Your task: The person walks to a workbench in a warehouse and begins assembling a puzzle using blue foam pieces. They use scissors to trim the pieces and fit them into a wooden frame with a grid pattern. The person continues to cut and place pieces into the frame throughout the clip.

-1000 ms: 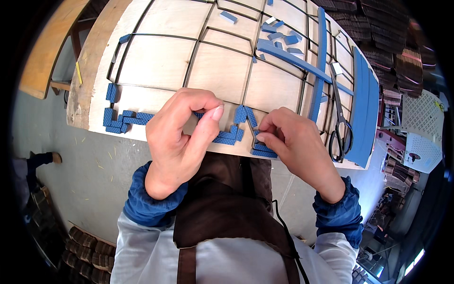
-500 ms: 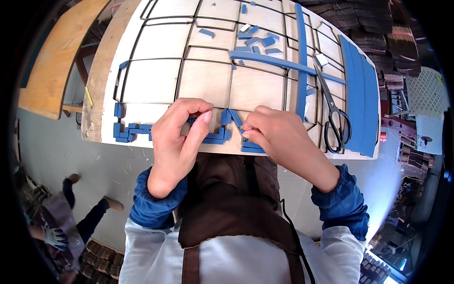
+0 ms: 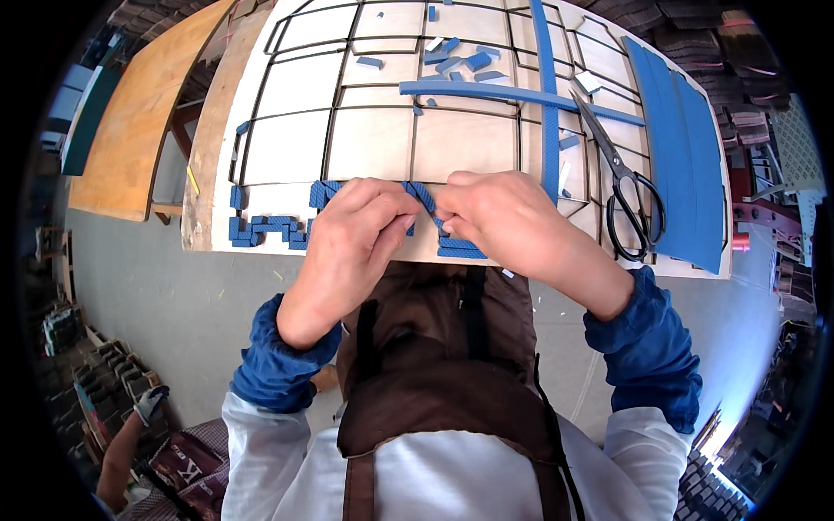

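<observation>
A wooden die board with thin dark metal rules set in it lies before me. Short blue textured foam pieces line the rules along its near edge. My left hand is closed in a pinch over this row; whatever its fingertips hold is hidden. Just right of it, my right hand pinches beside a slanted blue foam piece, and I cannot make out what is in its fingers. Below those fingers lie stacked blue foam strips at the board's edge.
Black-handled scissors lie right of my right hand. Two long blue strips cross on the board, with loose foam offcuts nearby. Wide blue foam sheets cover the right end. A wooden table stands left; another person's gloved hand shows lower left.
My left hand has moved in closer to the right one, its thumb and fingers now lower over the foam row. The whole view has shifted slightly. The person at lower left has moved.
</observation>
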### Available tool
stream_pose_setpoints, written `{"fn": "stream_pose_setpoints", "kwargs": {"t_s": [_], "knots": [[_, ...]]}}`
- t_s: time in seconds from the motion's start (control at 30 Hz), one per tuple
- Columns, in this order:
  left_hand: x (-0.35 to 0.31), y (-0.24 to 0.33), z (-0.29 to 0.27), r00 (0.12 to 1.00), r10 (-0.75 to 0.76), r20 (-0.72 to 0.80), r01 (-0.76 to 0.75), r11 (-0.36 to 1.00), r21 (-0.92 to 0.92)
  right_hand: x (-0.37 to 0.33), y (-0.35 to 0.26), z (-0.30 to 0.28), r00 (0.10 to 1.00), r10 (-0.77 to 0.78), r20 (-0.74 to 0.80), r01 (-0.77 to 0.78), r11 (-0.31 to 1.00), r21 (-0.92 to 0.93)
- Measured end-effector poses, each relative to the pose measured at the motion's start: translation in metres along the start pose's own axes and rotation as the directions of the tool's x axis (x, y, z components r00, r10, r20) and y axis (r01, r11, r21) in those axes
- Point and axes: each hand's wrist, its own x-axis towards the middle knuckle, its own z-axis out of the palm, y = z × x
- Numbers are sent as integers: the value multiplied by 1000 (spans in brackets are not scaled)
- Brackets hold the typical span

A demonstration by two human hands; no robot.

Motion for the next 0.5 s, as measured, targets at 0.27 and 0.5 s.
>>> {"fn": "stream_pose_setpoints", "kwargs": {"t_s": [0.27, 0.5], "knots": [[6, -2, -4, 999, 19, 42, -22, 997, 77, -3, 5, -3, 991, -130, -42, 127, 989, -72], [9, -5, -3, 995, 59, 75, -67, 992, 108, 2, 9, -5, 941, -337, -14, 320, 906, -278]]}}
